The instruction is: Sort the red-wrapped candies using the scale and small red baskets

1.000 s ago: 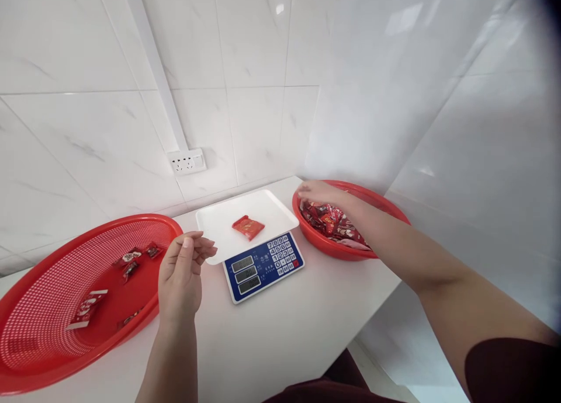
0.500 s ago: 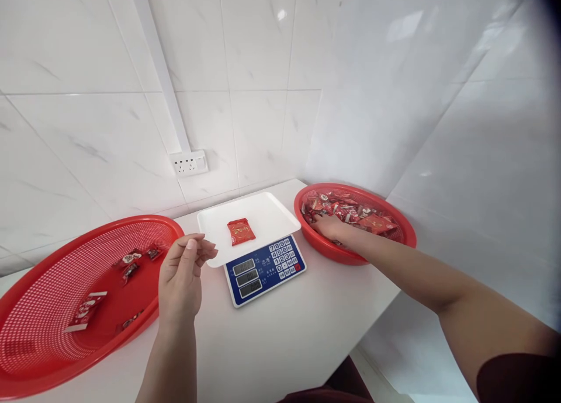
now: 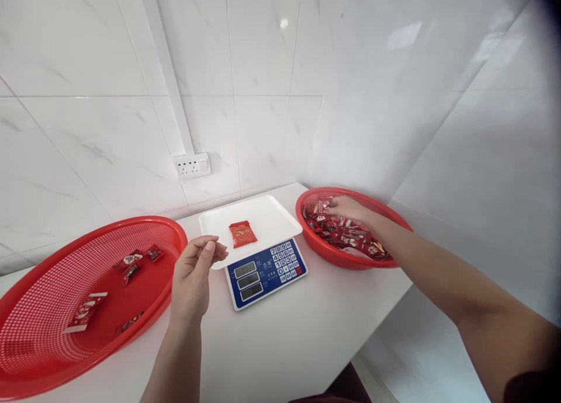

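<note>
Packet [image 3: 242, 233] on scale [image 3: 267, 275], baskets [image 3: 52, 301] either side

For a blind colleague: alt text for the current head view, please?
A person's right hand reaches into a red basket of wrapped packets, while the curled left hand is near a scale bearing one red packet on its white tray. A second red basket, at left, holds fewer packets.

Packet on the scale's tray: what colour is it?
Packet: red with gold print; best in the head view.
</note>
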`<state>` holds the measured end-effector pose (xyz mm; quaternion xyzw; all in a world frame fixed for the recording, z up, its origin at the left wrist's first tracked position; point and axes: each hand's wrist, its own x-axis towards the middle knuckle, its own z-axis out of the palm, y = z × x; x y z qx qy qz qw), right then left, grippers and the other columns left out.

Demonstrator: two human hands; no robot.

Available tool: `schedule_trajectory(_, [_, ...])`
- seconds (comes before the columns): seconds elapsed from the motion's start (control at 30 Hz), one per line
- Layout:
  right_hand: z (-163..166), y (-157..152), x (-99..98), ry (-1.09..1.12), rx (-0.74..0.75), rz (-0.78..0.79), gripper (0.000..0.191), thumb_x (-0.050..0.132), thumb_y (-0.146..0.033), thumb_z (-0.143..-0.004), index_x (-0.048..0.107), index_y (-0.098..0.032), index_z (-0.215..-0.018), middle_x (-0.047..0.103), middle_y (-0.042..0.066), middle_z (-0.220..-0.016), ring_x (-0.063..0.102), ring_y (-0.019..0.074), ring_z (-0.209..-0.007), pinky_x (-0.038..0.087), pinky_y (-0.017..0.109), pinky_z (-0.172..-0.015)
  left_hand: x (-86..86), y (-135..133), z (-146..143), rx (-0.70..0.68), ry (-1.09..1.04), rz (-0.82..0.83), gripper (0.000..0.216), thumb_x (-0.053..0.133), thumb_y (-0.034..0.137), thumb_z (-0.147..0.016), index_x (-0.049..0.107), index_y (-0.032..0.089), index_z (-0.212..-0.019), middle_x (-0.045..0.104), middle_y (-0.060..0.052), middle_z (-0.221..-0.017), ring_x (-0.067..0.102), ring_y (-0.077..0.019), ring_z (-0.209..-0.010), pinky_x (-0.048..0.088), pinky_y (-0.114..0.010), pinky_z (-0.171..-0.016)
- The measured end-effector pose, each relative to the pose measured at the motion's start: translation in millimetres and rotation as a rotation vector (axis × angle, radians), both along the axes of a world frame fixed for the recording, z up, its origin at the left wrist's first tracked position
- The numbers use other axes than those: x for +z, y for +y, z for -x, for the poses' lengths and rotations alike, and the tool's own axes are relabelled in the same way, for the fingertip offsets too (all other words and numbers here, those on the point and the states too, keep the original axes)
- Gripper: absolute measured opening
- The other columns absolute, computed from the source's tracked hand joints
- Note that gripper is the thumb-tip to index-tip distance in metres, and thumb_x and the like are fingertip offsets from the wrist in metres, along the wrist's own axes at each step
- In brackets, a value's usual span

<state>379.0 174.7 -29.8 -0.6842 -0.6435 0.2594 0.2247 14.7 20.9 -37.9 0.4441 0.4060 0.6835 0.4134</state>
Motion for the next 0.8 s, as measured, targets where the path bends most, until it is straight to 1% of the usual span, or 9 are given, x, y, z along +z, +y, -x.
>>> schedule_trajectory(0.17, [2.1, -19.6, 15.5, 0.261, -0.022, -0.023, 0.009, 0.063, -0.022, -0.072, 0.057, -0.018, -0.077, 0.068, 0.006, -0.085, 0.064, 0.0176, -0.078, 0.052, 0.028, -0.070, -5.0, 2.8, -10.9, -0.079, -0.043, 0.059, 0.022, 0.066, 0.037, -0.077, 0.063, 0.018, -0.087, 0.062, 0.000, -0.074, 0.059, -0.0116, -0.070, 0.050, -0.026, -0.071])
schedule_trajectory(0.27, [26.8, -39.9, 22.3, 0.488, 0.047, 0.010, 0.012, 0.067, -0.022, -0.069, 0.061, -0.018, -0.078, 0.069, 0.007, -0.086, 0.064, 0.0181, -0.080, 0.053, 0.029, -0.070, -8.1, 0.2, -28.0, -0.271, -0.098, 0.176, 0.026, 0.065, 0.039, -0.077, 0.061, 0.018, -0.092, 0.061, -0.002, -0.082, 0.060, -0.0128, -0.072, 0.052, -0.027, -0.067])
schedule_trajectory(0.33, [50.5, -57.9, 22.1, 0.632, 0.135, 0.076, 0.014, 0.071, -0.024, -0.065, 0.062, -0.018, -0.075, 0.068, 0.006, -0.080, 0.063, 0.0174, -0.075, 0.052, 0.027, -0.064, -11.6, -3.7, -43.1, -0.407, -0.098, 0.274, 0.032, 0.065, 0.040, -0.076, 0.059, 0.021, -0.101, 0.060, -0.004, -0.096, 0.061, -0.0151, -0.079, 0.054, -0.028, -0.066])
schedule_trajectory(0.4, [75.6, -78.3, 17.8, 0.695, 0.270, 0.159, 0.020, 0.073, -0.027, -0.063, 0.063, -0.017, -0.077, 0.067, 0.004, -0.077, 0.061, 0.0154, -0.070, 0.049, 0.026, -0.061, -17.1, -7.7, -58.5, -0.496, -0.083, 0.349, 0.043, 0.067, 0.040, -0.075, 0.054, 0.024, -0.112, 0.056, -0.006, -0.107, 0.060, -0.0171, -0.087, 0.055, -0.030, -0.066])
schedule_trajectory(0.5, [106.5, -102.8, 8.1, 0.705, 0.499, 0.290, 0.026, 0.072, -0.033, -0.067, 0.064, -0.016, -0.085, 0.065, 0.002, -0.077, 0.057, 0.0124, -0.066, 0.046, 0.025, -0.059, -26.7, -10.3, -74.8, -0.573, -0.110, 0.387, 0.050, 0.069, 0.041, -0.073, 0.052, 0.022, -0.116, 0.058, -0.006, -0.101, 0.060, -0.0148, -0.082, 0.055, -0.030, -0.066])
schedule_trajectory(0.57, [119.3, -107.4, 3.0, 0.690, 0.542, 0.322, 0.028, 0.071, -0.037, -0.068, 0.063, -0.017, -0.086, 0.062, 0.000, -0.072, 0.054, 0.0107, -0.061, 0.043, 0.025, -0.057, -30.6, -8.5, -76.5, -0.553, -0.145, 0.395, 0.049, 0.071, 0.041, -0.070, 0.054, 0.018, -0.110, 0.059, -0.003, -0.089, 0.059, -0.0113, -0.071, 0.053, -0.027, -0.064])
schedule_trajectory(0.63, [126.5, -100.8, 0.0, 0.703, 0.480, 0.297, 0.030, 0.072, -0.039, -0.066, 0.062, -0.017, -0.084, 0.059, -0.002, -0.064, 0.051, 0.0096, -0.057, 0.040, 0.024, -0.053, -30.7, -4.1, -69.5, -0.456, -0.150, 0.387, 0.048, 0.074, 0.038, -0.066, 0.055, 0.017, -0.105, 0.059, 0.000, -0.080, 0.058, -0.0092, -0.063, 0.052, -0.025, -0.060])
schedule_trajectory(0.73, [130.9, -79.3, -2.4, 0.731, 0.355, 0.214, 0.029, 0.072, -0.039, -0.065, 0.061, -0.018, -0.081, 0.056, -0.003, -0.061, 0.048, 0.0093, -0.055, 0.038, 0.023, -0.050, -24.5, 4.5, -46.7, -0.262, -0.082, 0.295, 0.046, 0.074, 0.033, -0.067, 0.054, 0.019, -0.106, 0.058, 0.002, -0.078, 0.057, -0.0081, -0.061, 0.050, -0.023, -0.058])
schedule_trajectory(0.8, [132.2, -66.1, -4.7, 0.671, 0.313, 0.174, 0.029, 0.069, -0.038, -0.067, 0.062, -0.018, -0.086, 0.059, 0.000, -0.068, 0.051, 0.0109, -0.058, 0.039, 0.024, -0.051, -19.0, 9.7, -29.3, -0.143, -0.045, 0.219, 0.044, 0.072, 0.030, -0.068, 0.052, 0.020, -0.106, 0.058, 0.002, -0.081, 0.058, -0.0073, -0.060, 0.049, -0.021, -0.058])
